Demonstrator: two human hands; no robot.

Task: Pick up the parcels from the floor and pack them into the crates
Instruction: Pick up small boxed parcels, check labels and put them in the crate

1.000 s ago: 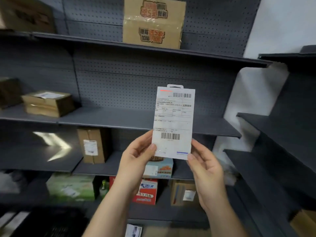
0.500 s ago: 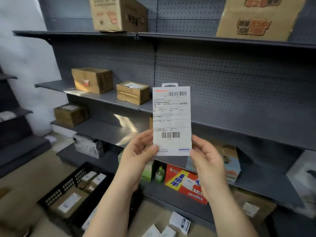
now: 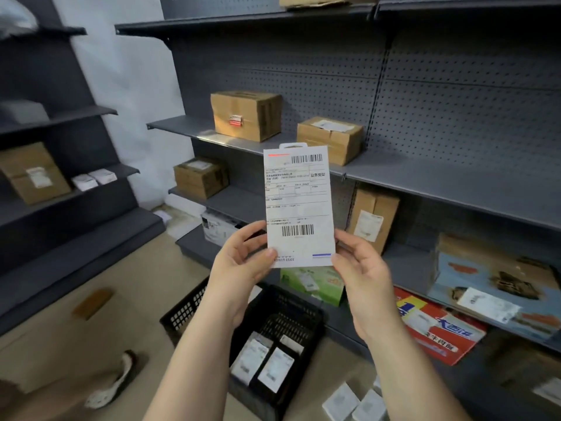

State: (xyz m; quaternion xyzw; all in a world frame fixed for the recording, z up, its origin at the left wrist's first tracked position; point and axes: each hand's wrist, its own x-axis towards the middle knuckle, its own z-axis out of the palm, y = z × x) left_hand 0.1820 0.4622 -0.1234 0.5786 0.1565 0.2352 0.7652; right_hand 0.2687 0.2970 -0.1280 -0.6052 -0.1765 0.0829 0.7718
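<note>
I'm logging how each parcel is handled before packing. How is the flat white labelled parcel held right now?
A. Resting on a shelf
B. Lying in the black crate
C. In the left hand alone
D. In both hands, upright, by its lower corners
D: the left hand and the right hand each pinch a lower corner of the white parcel, which stands upright with its label facing the camera.

One wide-angle view from the person's head faces forward and slightly down toward the shelves (image 3: 455,189), close behind the left hand (image 3: 239,265) and right hand (image 3: 361,275) at centre; floor (image 3: 45,344) at lower left.
</note>
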